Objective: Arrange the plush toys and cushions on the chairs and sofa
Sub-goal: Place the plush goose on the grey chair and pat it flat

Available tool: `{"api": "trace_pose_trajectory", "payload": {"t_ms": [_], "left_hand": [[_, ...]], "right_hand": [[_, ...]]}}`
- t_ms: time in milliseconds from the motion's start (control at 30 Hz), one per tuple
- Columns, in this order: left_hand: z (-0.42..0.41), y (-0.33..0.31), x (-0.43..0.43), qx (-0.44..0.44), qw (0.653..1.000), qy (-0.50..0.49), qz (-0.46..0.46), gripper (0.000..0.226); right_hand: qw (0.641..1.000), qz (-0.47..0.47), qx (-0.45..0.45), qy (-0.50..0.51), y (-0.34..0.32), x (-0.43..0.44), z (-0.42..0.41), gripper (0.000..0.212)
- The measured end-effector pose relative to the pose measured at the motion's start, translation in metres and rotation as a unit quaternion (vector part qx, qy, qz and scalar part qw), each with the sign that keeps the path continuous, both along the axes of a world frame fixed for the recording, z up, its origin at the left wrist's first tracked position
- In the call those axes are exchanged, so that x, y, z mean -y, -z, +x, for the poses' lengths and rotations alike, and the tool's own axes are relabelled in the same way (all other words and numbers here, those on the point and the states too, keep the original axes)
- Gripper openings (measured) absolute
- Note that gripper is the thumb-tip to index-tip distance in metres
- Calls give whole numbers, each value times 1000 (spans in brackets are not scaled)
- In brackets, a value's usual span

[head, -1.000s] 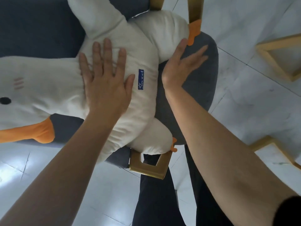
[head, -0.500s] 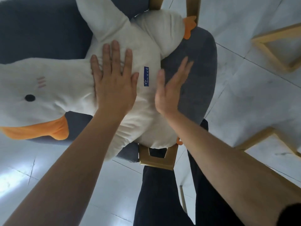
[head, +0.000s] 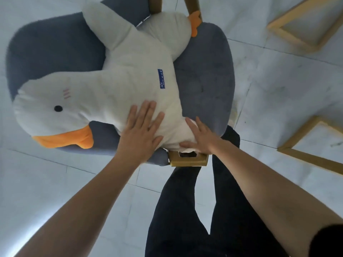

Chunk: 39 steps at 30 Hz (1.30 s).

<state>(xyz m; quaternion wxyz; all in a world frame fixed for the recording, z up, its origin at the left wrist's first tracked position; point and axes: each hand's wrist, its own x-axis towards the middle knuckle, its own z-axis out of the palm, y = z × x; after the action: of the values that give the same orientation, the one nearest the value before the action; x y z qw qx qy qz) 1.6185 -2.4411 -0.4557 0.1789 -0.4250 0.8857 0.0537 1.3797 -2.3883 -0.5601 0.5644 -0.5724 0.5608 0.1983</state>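
A big white plush duck [head: 118,84] with an orange beak and a small blue label lies across a grey-blue padded chair [head: 207,75], its head to the left and one orange foot at the top. My left hand [head: 142,129] rests flat on the duck's lower belly, fingers spread. My right hand [head: 201,137] lies spread over the duck's near leg at the chair's front edge, thumb under the bulge. Neither hand is closed around the toy.
The chair's gold front leg bracket [head: 188,160] sits just below my right hand. Two pale wooden frames [head: 304,25] [head: 313,145] stand on the white tiled floor [head: 55,182] to the right. My dark trouser legs [head: 185,210] are directly below the chair.
The view has pulled back, showing the whole chair and duck. Both hands slid down the duck's body toward me, the right hand from the chair seat onto the near leg.
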Motion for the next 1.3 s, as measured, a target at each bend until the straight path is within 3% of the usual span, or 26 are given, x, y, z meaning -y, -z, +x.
{"api": "trace_pose_trajectory", "payload": {"t_ms": [167, 300, 433, 633, 733, 800, 900, 1100, 1200, 1300], "left_hand": [[-10, -10, -5, 15, 999, -31, 2, 66], [-10, -23, -44, 16, 986, -161, -35, 65], [21, -12, -97, 24, 978, -208, -22, 63], [-3, -5, -72, 2, 963, -270, 10, 58], [-12, -22, -73, -3, 951, -302, 60, 61], [-22, -47, -69, -44, 927, -352, 122, 61], [-41, -107, -54, -150, 864, -439, 196, 53], [-82, -231, -48, -340, 807, -464, 133, 48], [-88, -280, -51, -407, 781, -461, 108, 52], [-82, -302, -55, -464, 769, -415, 143, 57]], "right_hand": [[998, -4, -22, 61, -12, 4, 19, 114], [982, -146, -49, 111, -20, -8, 20, 112], [994, -15, 0, 106, -3, -18, 16, 87], [994, -6, 9, 107, -8, -8, 10, 88], [994, -25, 13, 110, -37, -9, -3, 77], [993, -46, 19, 110, -73, -16, -17, 70], [982, -108, 27, 151, -138, -24, -42, 69], [920, -223, 38, 320, -266, -27, -86, 72], [858, -281, 22, 430, -323, -42, -96, 62], [782, -328, 8, 530, -359, -70, -87, 61]]}}
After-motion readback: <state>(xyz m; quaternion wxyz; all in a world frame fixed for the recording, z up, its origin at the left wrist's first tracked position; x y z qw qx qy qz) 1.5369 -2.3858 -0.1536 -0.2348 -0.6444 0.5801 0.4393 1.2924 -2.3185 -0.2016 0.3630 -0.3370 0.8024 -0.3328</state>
